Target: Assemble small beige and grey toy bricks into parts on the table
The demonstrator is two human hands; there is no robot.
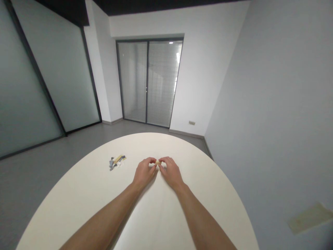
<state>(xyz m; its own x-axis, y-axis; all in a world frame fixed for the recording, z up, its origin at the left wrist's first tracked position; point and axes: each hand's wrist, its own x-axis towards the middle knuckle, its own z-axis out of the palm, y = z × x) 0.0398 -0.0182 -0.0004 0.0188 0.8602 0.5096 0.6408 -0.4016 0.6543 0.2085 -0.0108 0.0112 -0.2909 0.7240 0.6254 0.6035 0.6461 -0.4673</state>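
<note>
Between my fingertips, over the middle of the white round table (156, 222), is a small tan piece (158, 162), perhaps a toy building brick. My left hand (144, 171) pinches its left side with thumb and forefinger. From the right, my right hand (171, 171) grips it the same way. The fingers cover most of the piece, so its exact shape is hidden. To the left of my left hand lies a loose pile of small building pieces (117, 160) in tan, grey, dark grey and white.
The table's curved edge (149, 133) runs round the far side. Beyond it are a glass door with blinds (161, 83), frosted glass panels (54, 66) on the left, and a pale wall (273, 104) close on the right.
</note>
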